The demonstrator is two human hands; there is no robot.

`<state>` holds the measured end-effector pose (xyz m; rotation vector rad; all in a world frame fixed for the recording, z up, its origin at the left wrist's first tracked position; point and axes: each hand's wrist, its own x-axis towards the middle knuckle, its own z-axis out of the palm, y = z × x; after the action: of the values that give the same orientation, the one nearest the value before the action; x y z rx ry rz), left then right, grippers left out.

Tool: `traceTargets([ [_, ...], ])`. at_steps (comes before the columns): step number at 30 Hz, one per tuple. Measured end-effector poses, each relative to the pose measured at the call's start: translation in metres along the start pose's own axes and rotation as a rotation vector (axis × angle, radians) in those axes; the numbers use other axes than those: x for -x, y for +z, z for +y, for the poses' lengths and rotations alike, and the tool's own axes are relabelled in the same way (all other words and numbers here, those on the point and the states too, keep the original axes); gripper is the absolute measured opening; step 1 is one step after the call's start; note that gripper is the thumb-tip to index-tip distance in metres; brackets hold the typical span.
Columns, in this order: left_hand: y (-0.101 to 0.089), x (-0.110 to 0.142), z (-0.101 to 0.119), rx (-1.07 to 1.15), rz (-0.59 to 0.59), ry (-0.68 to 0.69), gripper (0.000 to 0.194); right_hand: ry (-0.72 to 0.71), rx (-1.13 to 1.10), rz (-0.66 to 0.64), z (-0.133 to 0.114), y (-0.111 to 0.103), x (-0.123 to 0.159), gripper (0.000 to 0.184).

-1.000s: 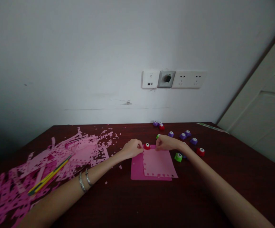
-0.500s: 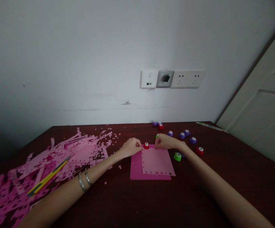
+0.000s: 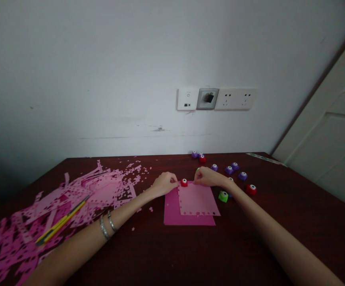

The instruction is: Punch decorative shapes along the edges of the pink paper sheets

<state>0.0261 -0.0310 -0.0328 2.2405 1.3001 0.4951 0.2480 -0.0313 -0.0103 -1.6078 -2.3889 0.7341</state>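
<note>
A light pink paper sheet, with small shapes punched along its left and bottom edges, overlaps a darker pink sheet on the table. At its far left corner my left hand pinches the paper between thumb and finger. My right hand is closed on the far edge, further right. Between the two hands a red craft punch sits at that far edge of the light sheet. A green craft punch stands just right of the sheets, and another is mostly hidden behind my right hand.
Pink paper scraps and strips cover the table's left side, with a yellow utility knife on top. Several purple punches and a red punch stand at the right. A patterned strip lies by the back right edge, against the wall.
The light pink sheet has shifted slightly away from me, its near edge now further up the darker sheet. Both hands keep nearly the same places and grips.
</note>
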Motion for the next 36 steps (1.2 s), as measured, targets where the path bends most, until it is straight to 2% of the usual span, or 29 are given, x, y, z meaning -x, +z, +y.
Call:
traceTargets([
  [20, 0.001, -0.001, -0.004, -0.064, 0.03, -0.032, 0.023, 0.001, -0.008, 0.024, 0.0, 0.005, -0.002, 0.019],
  [28, 0.001, -0.005, -0.01, -0.044, 0.137, 0.082, 0.014, 0.0, -0.019, 0.052, -0.002, 0.004, -0.001, 0.016],
  [36, 0.001, -0.008, -0.015, -0.049, 0.122, 0.091, 0.015, 0.016, -0.008, 0.053, -0.001, 0.003, -0.001, 0.015],
])
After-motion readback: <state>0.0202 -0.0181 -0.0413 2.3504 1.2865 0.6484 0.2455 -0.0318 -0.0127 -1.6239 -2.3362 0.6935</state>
